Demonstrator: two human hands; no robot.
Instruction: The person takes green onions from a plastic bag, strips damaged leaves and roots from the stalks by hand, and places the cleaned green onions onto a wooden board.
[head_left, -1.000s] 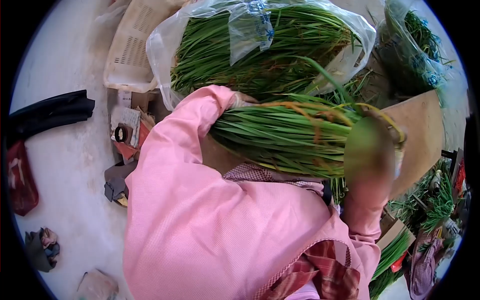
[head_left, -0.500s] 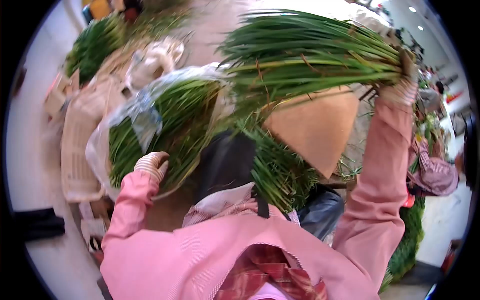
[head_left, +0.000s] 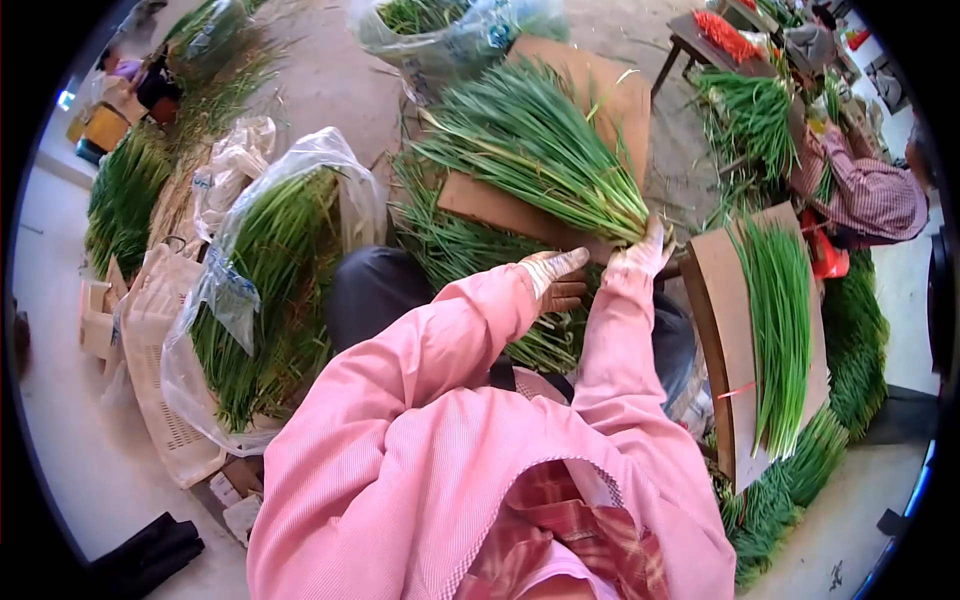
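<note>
A thick bunch of chives (head_left: 545, 140) lies across a brown board (head_left: 470, 205) in front of me, its leaves fanned to the upper left. Around its pale stem ends my right hand (head_left: 642, 250), in a striped glove, is closed. Just left of those stems is my left hand (head_left: 558, 276), gloved with bare fingertips, its fingers stretched out and apart, holding nothing. Loose chives (head_left: 450, 235) spread below the board, partly hidden by my arms.
To the left stands a clear plastic bag (head_left: 180, 370) of chives beside a cream crate (head_left: 170, 400). A tied bunch (head_left: 775, 330) rests on a second board (head_left: 722, 300) at right. A co-worker in a checked sleeve (head_left: 860, 180) sits beyond. Another filled bag (head_left: 425, 65) stands ahead.
The bunch came down from raised at upper right onto the board, still in my right hand. My left hand moved right, from the plastic bag to near the stems. The view shifted too.
</note>
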